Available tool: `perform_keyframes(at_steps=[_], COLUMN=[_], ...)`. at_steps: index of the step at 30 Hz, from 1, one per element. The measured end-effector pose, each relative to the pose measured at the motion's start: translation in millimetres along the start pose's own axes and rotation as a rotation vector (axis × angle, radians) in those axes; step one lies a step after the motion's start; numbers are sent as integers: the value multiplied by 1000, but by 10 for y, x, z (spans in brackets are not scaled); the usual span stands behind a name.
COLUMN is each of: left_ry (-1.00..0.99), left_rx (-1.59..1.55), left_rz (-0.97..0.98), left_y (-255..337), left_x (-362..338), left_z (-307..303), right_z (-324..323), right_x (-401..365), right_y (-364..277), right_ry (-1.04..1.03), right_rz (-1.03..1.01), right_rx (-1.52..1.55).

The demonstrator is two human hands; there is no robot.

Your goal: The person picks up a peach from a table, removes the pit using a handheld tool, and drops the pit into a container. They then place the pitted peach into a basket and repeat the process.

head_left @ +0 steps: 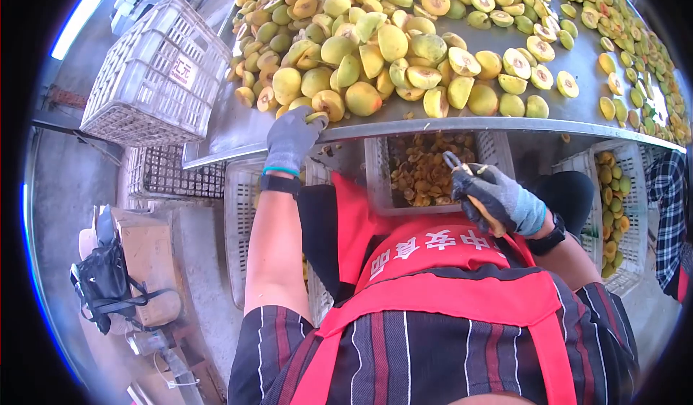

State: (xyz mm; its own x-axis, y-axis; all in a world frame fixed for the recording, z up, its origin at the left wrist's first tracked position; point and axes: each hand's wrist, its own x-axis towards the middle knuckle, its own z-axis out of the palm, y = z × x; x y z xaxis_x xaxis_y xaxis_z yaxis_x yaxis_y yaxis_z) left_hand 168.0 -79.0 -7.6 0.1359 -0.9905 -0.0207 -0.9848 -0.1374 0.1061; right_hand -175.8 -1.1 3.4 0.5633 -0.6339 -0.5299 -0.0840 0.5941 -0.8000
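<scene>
My left hand (291, 139), in a grey glove, is at the table's near edge. Its fingers close on a yellow-green peach half (316, 118), mostly hidden by the glove. My right hand (498, 197), gloved in grey with dark fingers, grips a pitting tool with a wooden handle (485, 216) and a looped metal end (452, 161). That loop points up and away from me, above a crate (378, 181) of brownish-orange scraps (426, 170). Beyond my left hand lies a big heap of halved yellow peaches (363, 99), some with cut faces showing.
The metal table (433, 125) has a raised front rim. More peach halves (621, 37) spread along its right side. A white crate (155, 73) stands at the left, another with fruit (613, 210) at the right beside a person's plaid sleeve (664, 210). A black bag (108, 279) lies on cardboard.
</scene>
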Motion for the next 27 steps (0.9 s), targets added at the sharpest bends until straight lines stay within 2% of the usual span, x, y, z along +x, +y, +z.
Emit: perform_keyframes(at_steps=[2,4,5,6,7,9,10,11,12,13,15,17,18,20,21,22,24,25,26,27], left_ry=[85,162,180,185,257,359,327,334,300,343,375,-123,-317,-671,-671,-623,-571,-319,-79,-70], left_rx=[-52,-92,-579,-1067,-1042,-979,-818,-846,-899,-969,-1040,-1753,-1898,-2110,-2110,-2122,-2131,-2056,-1965,-1968], left_rz=[63,130,90,39,206,666,838,925,931,928,928,509,313,-4,-6,10,27,22,18,49], left_y=[-42,-59,8,94,284,626,759,911,970,1030,1115,1174,1291,1211,1211,1223,1291,1364,1403,1369], left_x=[30,6,-84,-199,-346,-494,-579,-644,-729,-754,-814,-923,-1012,-1015,-1019,-1009,-993,-1002,-1009,-1006], left_z=[46,79,17,-51,-132,-144,-231,-215,-107,-57,64,221,92,146,151,135,57,16,2,4], right_z=[33,-17,-35,-47,-55,49,124,204,267,290,240,217,231,291,250,238,262,205,223,254], right_x=[7,-23,4,60,122,228,231,236,244,265,224,219,294,461,419,345,202,273,244,175], right_y=[17,-61,-56,-32,-13,-79,-145,-241,-307,-290,-270,-270,-216,-110,-141,-174,-266,-147,-145,-147], right_ry=[19,-53,-45,-101,-155,-91,-48,-74,-98,-33,-19,48,48,351,463,463,372,331,330,279], right_rz=[-29,-5,-9,-167,-322,-411,-479,-298,-113,-199,-215,-235,-233,-899,-856,-857,-491,-654,-653,-578], right_rx=[-100,-16,-8,-59,-113,-220,-304,83,469,433,332,74,74,-401,-679,-678,-375,-397,-394,-476])
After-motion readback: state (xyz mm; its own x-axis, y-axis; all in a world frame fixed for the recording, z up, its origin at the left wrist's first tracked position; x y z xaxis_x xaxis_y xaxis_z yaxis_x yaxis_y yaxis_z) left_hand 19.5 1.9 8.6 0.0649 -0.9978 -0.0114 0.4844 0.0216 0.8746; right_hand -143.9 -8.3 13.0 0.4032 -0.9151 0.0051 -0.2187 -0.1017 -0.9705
